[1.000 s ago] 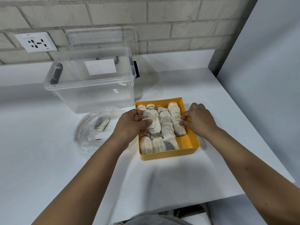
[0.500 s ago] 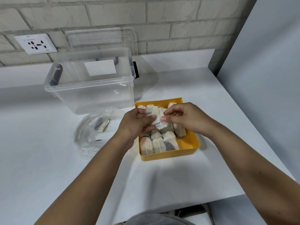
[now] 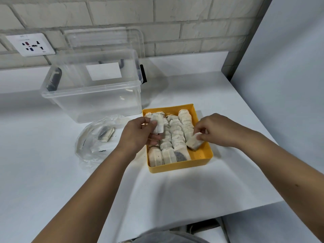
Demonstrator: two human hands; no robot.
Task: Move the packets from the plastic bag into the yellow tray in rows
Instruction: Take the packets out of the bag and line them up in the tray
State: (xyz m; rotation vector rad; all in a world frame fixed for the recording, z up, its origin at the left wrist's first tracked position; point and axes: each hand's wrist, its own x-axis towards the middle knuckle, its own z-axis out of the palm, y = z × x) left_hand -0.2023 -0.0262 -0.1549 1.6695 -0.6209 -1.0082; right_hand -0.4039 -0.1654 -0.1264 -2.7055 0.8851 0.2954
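The yellow tray (image 3: pixel 204 156) sits mid-table and holds three rows of pale paper packets (image 3: pixel 176 137). My left hand (image 3: pixel 138 135) hovers over the tray's left side and pinches a small stack of packets (image 3: pixel 158 124). My right hand (image 3: pixel 217 131) pinches one packet (image 3: pixel 193 142) and holds it tilted at the near end of the right-hand row. The clear plastic bag (image 3: pixel 91 146) lies left of the tray with a packet or two (image 3: pixel 106 135) inside.
A clear lidless storage box (image 3: pixel 94 95) stands behind the bag, its lid (image 3: pixel 105 39) leaning on the brick wall. A wall socket (image 3: pixel 30 44) is at far left. The table's right edge meets a pale wall; its front edge is near me.
My right hand went to the left hand's stack, took one packet and carried it right and down to the right-hand row. My left hand stayed over the tray's left side.
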